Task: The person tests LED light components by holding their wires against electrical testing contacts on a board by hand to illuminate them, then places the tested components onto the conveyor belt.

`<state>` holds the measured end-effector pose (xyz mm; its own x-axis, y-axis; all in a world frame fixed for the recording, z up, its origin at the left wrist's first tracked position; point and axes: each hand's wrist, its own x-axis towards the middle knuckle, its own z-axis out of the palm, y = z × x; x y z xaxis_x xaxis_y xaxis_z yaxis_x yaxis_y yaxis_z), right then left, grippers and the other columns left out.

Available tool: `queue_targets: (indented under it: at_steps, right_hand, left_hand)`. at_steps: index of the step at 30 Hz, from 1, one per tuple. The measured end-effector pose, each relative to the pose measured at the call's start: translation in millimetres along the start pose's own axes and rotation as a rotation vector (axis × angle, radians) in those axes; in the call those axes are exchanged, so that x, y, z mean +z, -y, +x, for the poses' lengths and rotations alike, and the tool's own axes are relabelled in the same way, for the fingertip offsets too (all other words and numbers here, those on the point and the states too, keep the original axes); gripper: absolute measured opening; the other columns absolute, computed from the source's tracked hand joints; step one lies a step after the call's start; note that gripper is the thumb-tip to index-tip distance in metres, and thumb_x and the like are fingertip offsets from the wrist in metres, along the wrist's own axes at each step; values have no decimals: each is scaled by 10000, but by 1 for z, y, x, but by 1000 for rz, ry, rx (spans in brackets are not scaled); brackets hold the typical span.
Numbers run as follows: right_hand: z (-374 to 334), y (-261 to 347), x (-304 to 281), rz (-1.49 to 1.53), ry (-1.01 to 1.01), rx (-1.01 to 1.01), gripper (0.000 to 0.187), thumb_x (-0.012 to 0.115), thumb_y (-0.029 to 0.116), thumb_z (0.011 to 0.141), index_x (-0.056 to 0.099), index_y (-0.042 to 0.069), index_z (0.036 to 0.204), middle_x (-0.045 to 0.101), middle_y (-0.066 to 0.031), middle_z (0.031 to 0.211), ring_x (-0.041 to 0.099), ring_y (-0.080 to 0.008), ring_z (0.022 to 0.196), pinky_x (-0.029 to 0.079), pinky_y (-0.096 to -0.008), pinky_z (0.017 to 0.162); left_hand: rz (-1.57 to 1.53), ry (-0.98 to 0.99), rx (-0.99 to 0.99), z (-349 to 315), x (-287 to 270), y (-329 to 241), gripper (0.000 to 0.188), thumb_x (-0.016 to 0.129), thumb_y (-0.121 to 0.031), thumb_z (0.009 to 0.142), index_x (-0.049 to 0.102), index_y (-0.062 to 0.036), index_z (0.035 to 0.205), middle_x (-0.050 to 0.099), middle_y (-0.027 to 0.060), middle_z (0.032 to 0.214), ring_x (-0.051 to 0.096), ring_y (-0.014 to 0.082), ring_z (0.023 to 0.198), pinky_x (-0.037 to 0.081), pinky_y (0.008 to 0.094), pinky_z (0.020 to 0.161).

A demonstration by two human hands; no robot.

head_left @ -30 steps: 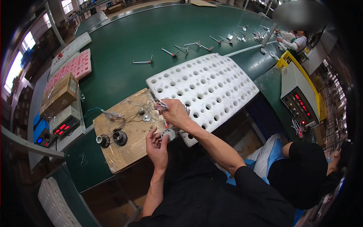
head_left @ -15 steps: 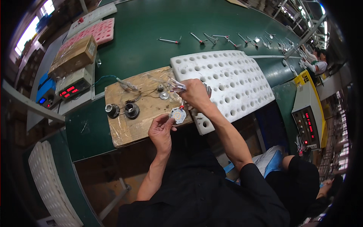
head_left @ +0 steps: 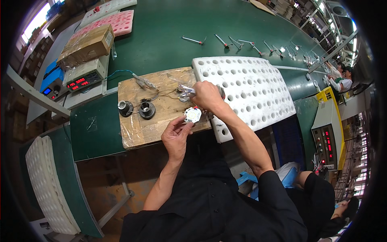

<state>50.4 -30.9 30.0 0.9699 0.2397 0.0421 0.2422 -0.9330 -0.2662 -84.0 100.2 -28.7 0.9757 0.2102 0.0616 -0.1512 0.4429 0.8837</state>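
Between the thumb and fingers of my left hand (head_left: 175,133) is a small white LED circuit board (head_left: 193,115), with a red spot at its upper edge. My right hand (head_left: 208,97) is closed just above and right of that board. Thin pale strands, which look like a bundle of wires (head_left: 185,89), stick out from its left side. A grey metal part (head_left: 221,92) shows behind its knuckles; the grip itself is hidden. Under both hands lies a tape-covered cardboard box (head_left: 137,131). Two black lamp sockets (head_left: 147,110) and loose wiring (head_left: 155,92) rest on it.
A white foam tray with holes (head_left: 250,90) adjoins the box on the right. Wired metal parts (head_left: 221,40) lie across the green table (head_left: 157,24). Meters with red digits stand left (head_left: 84,78) and right (head_left: 325,141). A person sits close at my right (head_left: 314,197).
The view has shifted, so the table things sit a little further right. The LED board is raised slightly toward my right hand, and its face looks whiter. Both hands keep their hold.
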Motion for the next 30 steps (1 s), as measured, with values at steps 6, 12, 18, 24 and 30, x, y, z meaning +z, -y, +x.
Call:
queue_targets:
  at_steps: [6, 12, 18, 24, 30]
  right_hand:
    - [12, -28, 29, 23, 11, -34, 202, 707, 199, 739, 701, 1, 780, 680, -222, 745, 693, -397, 733, 555, -467, 675]
    - [33, -61, 75, -28, -112, -20, 264, 682, 271, 768, 699, 8, 795, 686, -210, 782, 694, -381, 827, 556, -485, 712]
    - [10, -37, 41, -45, -7, -143, 170, 633, 142, 737, 711, -6, 770, 691, -225, 810, 686, -408, 797, 560, -476, 713]
    - [5, -19, 26, -117, -124, -166, 139, 621, 176, 790, 675, 57, 839, 668, -158, 764, 660, -356, 715, 509, -461, 643]
    - [11, -26, 35, -155, 35, 34, 219, 529, 204, 883, 697, 83, 956, 699, -182, 916, 687, -369, 864, 516, -477, 723]
  left_hand:
    - [26, -60, -71, 3, -17, 9, 124, 686, 41, 873, 677, 44, 997, 687, 61, 888, 652, 107, 785, 539, 224, 667]
    - [306, 20, 69, 6, -35, 16, 109, 630, -9, 881, 712, 29, 941, 687, 22, 847, 594, 97, 765, 484, 275, 716]
    - [397, -18, 87, 3, -20, 18, 216, 690, -50, 892, 668, 9, 1099, 690, 32, 902, 644, 122, 827, 528, 293, 757]
    - [172, -21, -111, 7, -24, 5, 215, 696, -11, 897, 653, 7, 1107, 681, 35, 896, 649, 100, 822, 538, 247, 748]
    - [271, -31, 207, 11, -28, 24, 161, 694, 20, 888, 660, 10, 1045, 671, 15, 889, 646, 83, 775, 541, 239, 716]
